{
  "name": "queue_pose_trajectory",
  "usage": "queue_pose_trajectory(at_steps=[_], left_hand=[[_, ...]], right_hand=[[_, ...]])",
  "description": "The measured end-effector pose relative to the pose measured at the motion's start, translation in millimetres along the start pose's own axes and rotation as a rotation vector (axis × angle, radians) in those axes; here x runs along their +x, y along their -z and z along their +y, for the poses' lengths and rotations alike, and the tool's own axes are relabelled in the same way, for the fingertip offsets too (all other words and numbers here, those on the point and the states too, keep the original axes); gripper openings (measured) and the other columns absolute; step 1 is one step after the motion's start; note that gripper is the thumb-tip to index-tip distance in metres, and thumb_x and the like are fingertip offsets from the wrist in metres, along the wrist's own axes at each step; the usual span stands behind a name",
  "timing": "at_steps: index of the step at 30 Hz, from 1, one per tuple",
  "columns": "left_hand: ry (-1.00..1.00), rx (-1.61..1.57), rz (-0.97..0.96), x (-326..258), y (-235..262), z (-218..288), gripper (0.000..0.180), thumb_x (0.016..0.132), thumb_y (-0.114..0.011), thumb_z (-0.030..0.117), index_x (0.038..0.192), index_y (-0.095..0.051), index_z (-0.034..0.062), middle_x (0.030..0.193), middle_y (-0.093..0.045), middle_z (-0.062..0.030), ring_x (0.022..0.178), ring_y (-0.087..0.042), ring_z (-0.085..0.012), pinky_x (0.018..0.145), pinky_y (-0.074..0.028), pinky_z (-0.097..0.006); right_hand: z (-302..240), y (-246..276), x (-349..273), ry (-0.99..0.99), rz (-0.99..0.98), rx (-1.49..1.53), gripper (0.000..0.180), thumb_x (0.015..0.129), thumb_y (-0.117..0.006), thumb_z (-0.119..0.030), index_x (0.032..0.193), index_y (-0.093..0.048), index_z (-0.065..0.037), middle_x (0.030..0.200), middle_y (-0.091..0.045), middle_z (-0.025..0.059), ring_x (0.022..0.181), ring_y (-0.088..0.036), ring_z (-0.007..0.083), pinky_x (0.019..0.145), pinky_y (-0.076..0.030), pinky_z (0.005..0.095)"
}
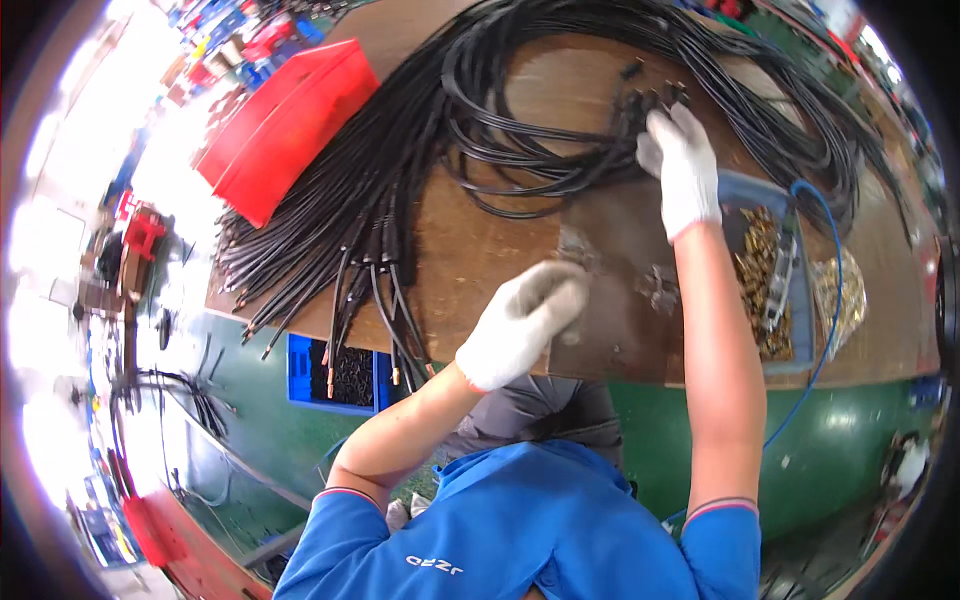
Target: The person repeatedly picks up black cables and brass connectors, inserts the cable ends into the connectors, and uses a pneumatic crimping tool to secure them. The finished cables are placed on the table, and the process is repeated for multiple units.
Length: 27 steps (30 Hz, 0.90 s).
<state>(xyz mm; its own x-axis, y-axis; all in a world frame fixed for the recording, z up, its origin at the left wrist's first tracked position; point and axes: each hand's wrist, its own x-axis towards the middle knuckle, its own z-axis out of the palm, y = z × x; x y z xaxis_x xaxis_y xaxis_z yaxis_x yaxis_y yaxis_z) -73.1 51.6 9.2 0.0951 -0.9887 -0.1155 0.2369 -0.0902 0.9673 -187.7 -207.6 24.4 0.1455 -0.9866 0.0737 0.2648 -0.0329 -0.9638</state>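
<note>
My left hand (522, 325), in a white glove, is over the near edge of the brown table (480, 255). Its fingers are curled toward the thumb, and anything between them is too small or blurred to make out. My right hand (686, 172), also gloved, reaches away from me to the ends of a bundle of black cables (628, 125). Its fingers are stretched out and somewhat apart, touching or just over those dark ends. A few small metal pieces (658, 288) lie on a dark patch of tabletop between my arms.
A grey-blue tray (803, 345) of brass fittings (760, 255) stands right of my right forearm, beside a clear bag (842, 300). A blue hose (832, 225) crosses it. Many black cables (350, 180) spread leftward near a red bin (290, 125). A blue crate (300, 372) sits below the edge.
</note>
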Motion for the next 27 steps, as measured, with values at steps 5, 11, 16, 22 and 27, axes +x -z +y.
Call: queue_pose_trajectory(at_steps=[5, 11, 16, 22, 27], left_hand=[[-0.330, 1.235, 0.332, -45.4, 81.4, 20.7, 0.024, 0.097, -0.076, 0.017, 0.117, -0.076, 0.0034, 0.101, -0.078, -0.0136, 0.096, -0.077, -0.0245, 0.086, -0.059, -0.034], [-0.246, 0.931, 0.911, -85.4, 161.5, 4.8, 0.022, 0.100, -0.074, 0.014, 0.118, -0.075, 0.0011, 0.099, -0.078, -0.0165, 0.088, -0.075, -0.0205, 0.085, -0.058, -0.033], [-0.344, 1.025, 1.085, -84.9, 171.0, -10.2, 0.019, 0.100, -0.073, 0.015, 0.116, -0.076, 0.0047, 0.103, -0.077, -0.0161, 0.087, -0.076, -0.0267, 0.082, -0.058, -0.036], [0.174, 1.437, 0.999, -102.6, 200.9, -7.1, 0.028, 0.101, -0.067, 0.031, 0.117, -0.077, 0.0108, 0.114, -0.075, -0.0206, 0.103, -0.074, -0.0420, 0.091, -0.057, -0.049], [0.218, 1.405, 0.796, -100.4, 219.1, 0.6, 0.034, 0.102, -0.063, 0.033, 0.115, -0.078, 0.0052, 0.116, -0.076, -0.0236, 0.108, -0.071, -0.0456, 0.095, -0.056, -0.052]], right_hand=[[23.3, -10.7, -97.2, 0.024, -0.446, -0.300, 0.018, 0.101, -0.075, -0.016, 0.112, -0.076, -0.002, 0.091, -0.074, 0.0027, 0.079, -0.066, 0.0086, 0.071, -0.054, 0.0263], [49.5, -80.5, -204.0, 0.136, -1.021, -0.851, 0.037, 0.100, -0.064, -0.042, 0.108, -0.081, -0.010, 0.098, -0.079, 0.0199, 0.102, -0.076, 0.0403, 0.089, -0.059, 0.0505], [58.1, -122.5, -215.6, -0.042, -1.128, -1.013, 0.045, 0.098, -0.065, -0.050, 0.106, -0.081, -0.009, 0.101, -0.080, 0.0194, 0.100, -0.077, 0.0392, 0.089, -0.060, 0.0488], [70.4, -123.3, -223.1, 0.029, -1.082, -0.977, 0.044, 0.100, -0.063, -0.048, 0.104, -0.079, -0.007, 0.092, -0.079, 0.0208, 0.092, -0.077, 0.0414, 0.082, -0.060, 0.0528], [87.2, -120.8, -219.5, 0.112, -0.998, -0.926, 0.036, 0.102, -0.062, -0.041, 0.112, -0.079, -0.010, 0.096, -0.078, 0.0223, 0.095, -0.077, 0.0428, 0.084, -0.059, 0.0547]])
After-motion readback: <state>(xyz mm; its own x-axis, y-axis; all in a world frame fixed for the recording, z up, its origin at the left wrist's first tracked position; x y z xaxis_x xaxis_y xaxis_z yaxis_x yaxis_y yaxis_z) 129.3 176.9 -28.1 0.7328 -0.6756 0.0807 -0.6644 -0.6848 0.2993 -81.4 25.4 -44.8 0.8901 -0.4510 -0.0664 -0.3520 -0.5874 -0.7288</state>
